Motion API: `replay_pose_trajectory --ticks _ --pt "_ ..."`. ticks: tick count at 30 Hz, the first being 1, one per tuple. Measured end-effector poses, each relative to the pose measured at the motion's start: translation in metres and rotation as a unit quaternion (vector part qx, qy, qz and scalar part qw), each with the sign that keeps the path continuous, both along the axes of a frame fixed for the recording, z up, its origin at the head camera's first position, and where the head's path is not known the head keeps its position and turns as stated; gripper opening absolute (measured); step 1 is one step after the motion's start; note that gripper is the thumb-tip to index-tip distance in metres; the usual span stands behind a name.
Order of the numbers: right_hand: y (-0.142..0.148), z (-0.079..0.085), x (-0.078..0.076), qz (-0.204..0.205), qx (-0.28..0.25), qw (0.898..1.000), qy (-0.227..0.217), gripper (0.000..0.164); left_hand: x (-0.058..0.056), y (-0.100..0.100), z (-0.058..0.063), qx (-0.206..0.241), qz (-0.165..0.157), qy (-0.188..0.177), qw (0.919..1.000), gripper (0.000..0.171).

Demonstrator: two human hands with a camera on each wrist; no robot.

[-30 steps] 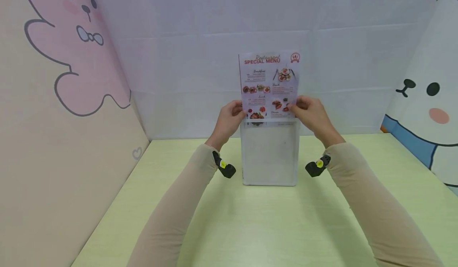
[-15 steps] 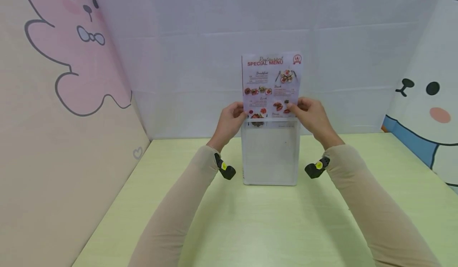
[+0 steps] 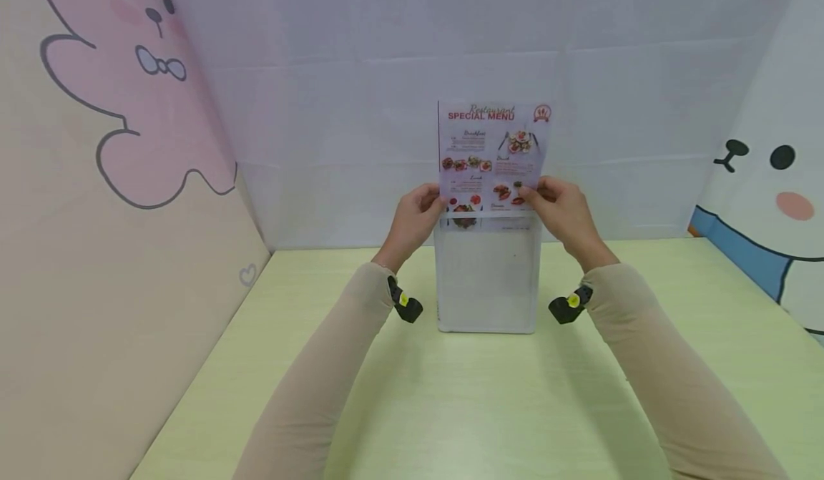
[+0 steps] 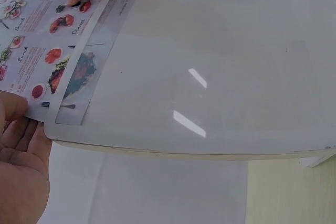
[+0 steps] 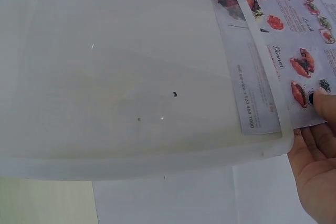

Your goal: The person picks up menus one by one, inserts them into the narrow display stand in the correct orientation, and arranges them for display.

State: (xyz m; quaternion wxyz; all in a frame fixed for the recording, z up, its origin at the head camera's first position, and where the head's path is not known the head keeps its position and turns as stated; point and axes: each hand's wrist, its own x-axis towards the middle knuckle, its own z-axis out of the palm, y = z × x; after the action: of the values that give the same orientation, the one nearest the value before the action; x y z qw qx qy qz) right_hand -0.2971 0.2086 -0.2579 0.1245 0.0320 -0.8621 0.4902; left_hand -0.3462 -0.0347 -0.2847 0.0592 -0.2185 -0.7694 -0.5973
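Menu sheet (image 3: 492, 158), printed with "SPECIAL MENU" and food photos, stands upright with its bottom strip tucked into the top opening of a clear acrylic stand (image 3: 486, 280) on the pale green table (image 3: 450, 408). Left hand (image 3: 413, 221) pinches the sheet's left edge just above the stand's rim, thumb on the printed face and fingers curled behind; right hand (image 3: 561, 212) pinches the right edge at the same height in a mirrored grip. Both forearms, in beige sleeves, reach forward from the lower corners and meet at the sheet, wrists raised above the table, each with a small black camera strapped beneath. In the left wrist view the left hand (image 4: 18, 171) lies at the lower left beside the sheet (image 4: 47, 51), and the rounded rim of the stand (image 4: 210, 77) overlaps only the sheet's last strip. The right wrist view shows the right hand (image 5: 317, 150) with its thumb on the paper (image 5: 283, 51) near the corner of the stand (image 5: 121, 77), whose rim crosses the sheet near its bottom line of text. Open table lies on both sides of the stand and in front of it; the white back wall (image 3: 386, 108) stands close behind, with the cartoon-printed side panels well apart to left and right.
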Motion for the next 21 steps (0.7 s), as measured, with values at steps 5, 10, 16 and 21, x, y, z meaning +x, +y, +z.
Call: replay_pose_trajectory --ticks 5,10,16,21 --pt "0.0000 0.0005 0.0032 0.004 0.004 1.000 0.000 0.047 0.0051 -0.0023 0.0004 -0.010 0.008 -0.001 0.9999 0.029" --pt "0.0019 0.0002 0.0029 0.009 0.004 1.000 -0.001 0.048 0.0063 -0.0009 0.0018 -0.009 0.006 -0.005 0.9999 0.028" --pt "0.0042 -0.0002 0.0019 0.010 -0.005 1.000 -0.010 0.048 0.0058 0.0013 0.0017 -0.017 0.009 0.000 0.9998 0.027" --pt "0.0052 -0.0031 0.0010 0.004 -0.010 1.000 -0.001 0.047 0.0055 0.0039 -0.0004 -0.013 0.010 0.003 0.9999 0.026"
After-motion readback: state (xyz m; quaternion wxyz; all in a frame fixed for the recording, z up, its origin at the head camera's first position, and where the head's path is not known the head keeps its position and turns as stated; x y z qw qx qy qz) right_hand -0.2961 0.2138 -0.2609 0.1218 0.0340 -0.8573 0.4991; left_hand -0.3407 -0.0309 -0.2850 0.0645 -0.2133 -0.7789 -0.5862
